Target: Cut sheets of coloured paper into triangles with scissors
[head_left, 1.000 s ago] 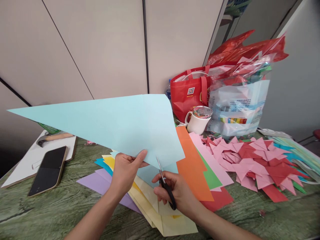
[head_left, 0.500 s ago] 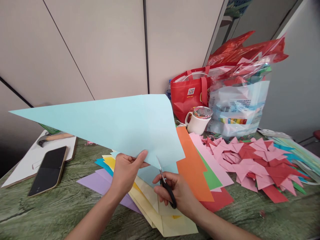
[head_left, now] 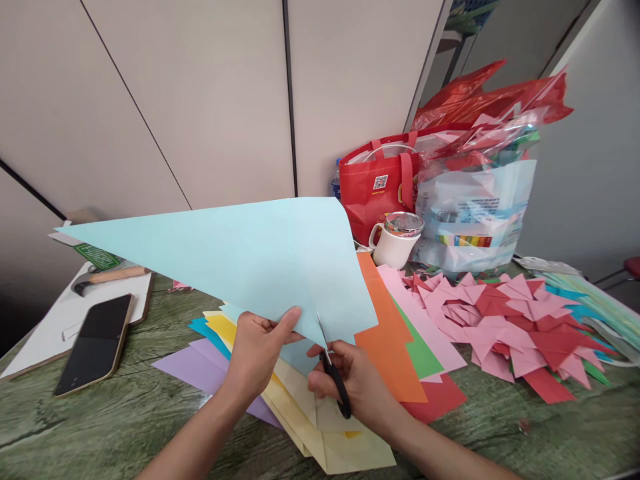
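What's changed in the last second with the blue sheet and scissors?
The light blue sheet swung slightly right, its left tip drawing in. The left hand shifted right with it, still pinching its lower edge. The right hand and scissors edged up. Nothing was let go; phone, mug and paper piles stayed put.

my left hand [head_left: 257, 350] holds the sheet [head_left: 240, 267] up over the paper stack [head_left: 320, 437] on the surface [head_left: 100, 433] | my right hand [head_left: 360, 385], just right of it, holds scissors [head_left: 331, 365] at the sheet's lower edge | far left: phone [head_left: 95, 343] on a board [head_left: 35, 340], hammer [head_left: 113, 274] behind | behind stack: mug [head_left: 395, 247], tote bag [head_left: 377, 193] behind it | right: folded pieces [head_left: 505, 320]
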Tool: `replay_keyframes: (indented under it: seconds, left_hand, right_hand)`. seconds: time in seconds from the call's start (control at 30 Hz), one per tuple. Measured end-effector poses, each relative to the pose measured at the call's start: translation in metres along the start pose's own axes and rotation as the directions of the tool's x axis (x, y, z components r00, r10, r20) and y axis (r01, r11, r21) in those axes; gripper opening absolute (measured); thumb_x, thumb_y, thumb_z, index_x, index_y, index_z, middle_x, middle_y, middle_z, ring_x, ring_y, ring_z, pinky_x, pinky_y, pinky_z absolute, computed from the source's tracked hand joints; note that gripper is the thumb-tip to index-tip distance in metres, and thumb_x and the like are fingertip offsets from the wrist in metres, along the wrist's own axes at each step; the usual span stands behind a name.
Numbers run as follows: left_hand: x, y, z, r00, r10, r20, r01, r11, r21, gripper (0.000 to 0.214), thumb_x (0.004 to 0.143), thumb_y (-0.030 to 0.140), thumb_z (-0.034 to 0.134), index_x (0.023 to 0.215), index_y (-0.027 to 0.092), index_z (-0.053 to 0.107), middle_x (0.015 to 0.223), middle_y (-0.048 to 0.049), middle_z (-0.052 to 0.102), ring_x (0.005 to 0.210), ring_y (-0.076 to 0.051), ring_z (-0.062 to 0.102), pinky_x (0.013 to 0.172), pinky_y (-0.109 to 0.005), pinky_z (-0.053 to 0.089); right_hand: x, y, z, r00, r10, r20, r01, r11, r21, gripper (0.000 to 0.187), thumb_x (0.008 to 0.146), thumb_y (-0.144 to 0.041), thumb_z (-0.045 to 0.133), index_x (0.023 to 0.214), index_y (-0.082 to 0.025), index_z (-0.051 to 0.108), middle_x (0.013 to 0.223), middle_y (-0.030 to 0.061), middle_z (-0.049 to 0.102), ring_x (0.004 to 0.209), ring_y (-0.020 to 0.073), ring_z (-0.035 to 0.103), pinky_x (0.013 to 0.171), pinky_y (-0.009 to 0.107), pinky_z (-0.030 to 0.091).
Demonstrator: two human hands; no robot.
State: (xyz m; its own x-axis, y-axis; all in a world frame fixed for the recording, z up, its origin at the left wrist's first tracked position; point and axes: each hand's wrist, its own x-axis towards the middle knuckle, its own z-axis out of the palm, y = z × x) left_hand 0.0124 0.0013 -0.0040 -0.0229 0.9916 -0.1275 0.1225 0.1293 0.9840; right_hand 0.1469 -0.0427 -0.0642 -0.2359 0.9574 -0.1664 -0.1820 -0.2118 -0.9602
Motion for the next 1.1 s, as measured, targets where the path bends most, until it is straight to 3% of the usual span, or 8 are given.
replay_keyframes:
  seconds: [0.63, 1.1]
  left_hand:
    - [0.000, -0.003, -0.002, 0.999, 0.018, 0.032, -0.015, 0.998, -0.068, 0.027, 0.063, 0.035, 0.071, 0.048, 0.013, 0.068, 0.057, -0.0014, 0.070, 0.058, -0.016, 0.063, 0.057, -0.022, 0.053]
    - [0.000, -0.004, -0.001, 0.998, 0.017, 0.052, -0.009, 0.990, -0.140, 0.021, 0.062, 0.034, 0.072, 0.057, 0.013, 0.071, 0.066, -0.0052, 0.073, 0.065, -0.023, 0.067, 0.064, -0.030, 0.056]
  right_hand:
    - [-0.001, -0.002, 0.000, 1.000, 0.013, 0.001, -0.013, 1.000, -0.019, 0.036, 0.064, -0.042, 0.070, 0.078, -0.014, 0.052, 0.048, -0.0047, 0.054, 0.040, 0.0059, 0.044, 0.041, 0.018, 0.036]
    - [-0.001, 0.003, -0.001, 1.000, 0.000, -0.004, 0.000, 1.000, -0.025, 0.034, 0.066, -0.042, 0.069, 0.077, -0.014, 0.052, 0.050, -0.0026, 0.057, 0.039, 0.0064, 0.044, 0.040, 0.019, 0.035]
